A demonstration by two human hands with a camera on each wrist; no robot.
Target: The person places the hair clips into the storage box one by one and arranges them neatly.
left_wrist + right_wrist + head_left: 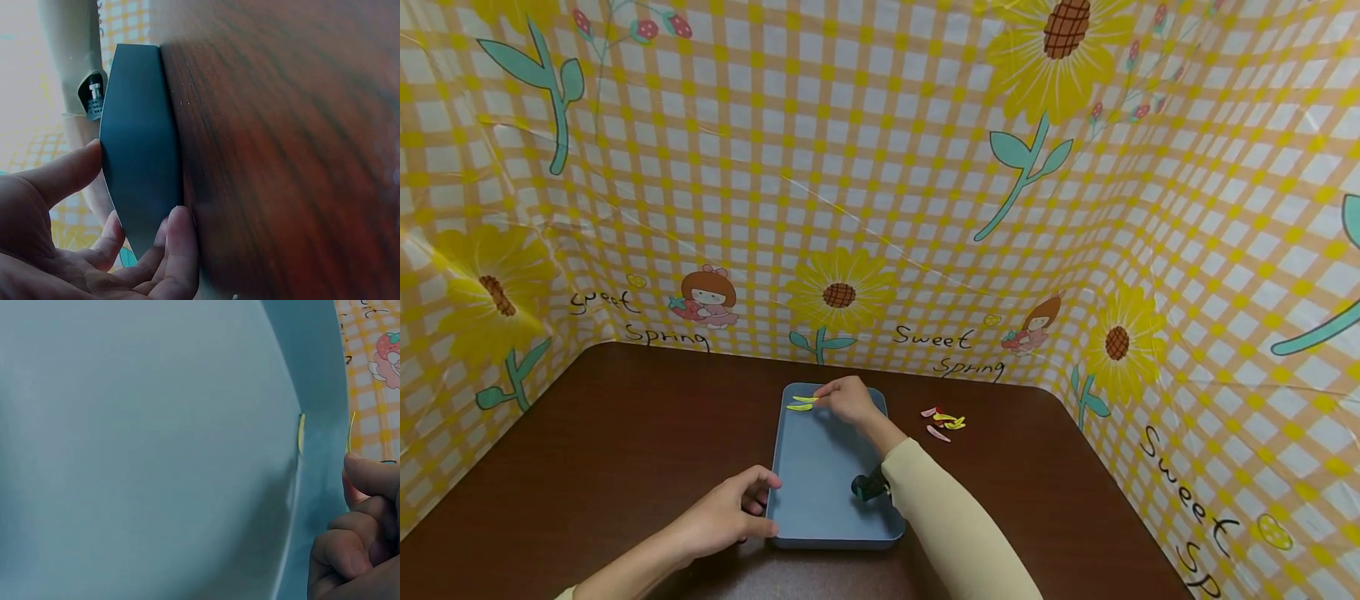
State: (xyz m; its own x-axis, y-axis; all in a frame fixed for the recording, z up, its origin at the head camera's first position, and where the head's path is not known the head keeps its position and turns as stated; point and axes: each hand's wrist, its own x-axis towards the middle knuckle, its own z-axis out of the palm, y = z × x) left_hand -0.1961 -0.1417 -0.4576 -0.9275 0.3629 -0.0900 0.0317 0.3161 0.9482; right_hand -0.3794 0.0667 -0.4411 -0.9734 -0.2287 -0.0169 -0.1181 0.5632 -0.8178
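A shallow blue-grey rectangular tray (827, 467) lies on the table. At its near left side my left hand (730, 512) holds the edge, thumb and forefinger at the rim; in the left wrist view lower fingers (181, 240) curl against the outer wall. My right hand (852, 400) is over the tray's far end, pinching a thin yellow crescent-shaped piece (351, 431) between thumb and forefinger. Another yellow crescent piece (800, 407) lies inside the tray near the far left corner. The right hand partly hides the far rim.
Right of the tray, a small loose heap of yellow, pink and red pieces (951, 422) lies on the dark brown table (1037, 492). A checked cloth (880, 208) walls the table's back and sides. A black device (868, 485) sits at the right wrist, above the tray.
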